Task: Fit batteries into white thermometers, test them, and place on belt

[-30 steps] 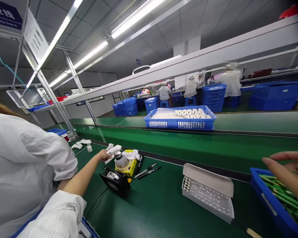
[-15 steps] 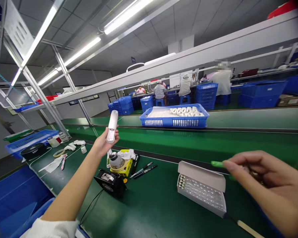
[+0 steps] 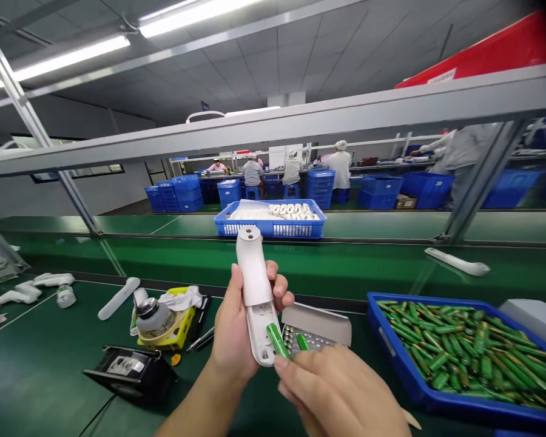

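Note:
My left hand (image 3: 231, 331) is wrapped round a white handheld device (image 3: 251, 267), held tilted with its open battery compartment towards me. My right hand (image 3: 346, 388) pinches a green battery (image 3: 277, 340) whose far end lies over the lower part of that compartment. A second green battery (image 3: 303, 342) sticks out from between the right fingers; whether more are in the palm is hidden. Behind the right hand stands an open white box (image 3: 321, 321) with rows of small silver-capped pieces, partly covered by the hand.
At right a blue tray (image 3: 394, 359) holds many green batteries. A long white piece (image 3: 457, 262) lies beyond it. A blue basket (image 3: 273, 229) with white parts stands ahead. Left are a black boxy unit (image 3: 131, 371), a yellow tray (image 3: 182, 334) with a bottle (image 3: 153, 317), and a white piece (image 3: 118, 298).
My view has swung right. The left hand has brought the white device to the middle, and the right hand has come in from the right with green batteries to meet it.

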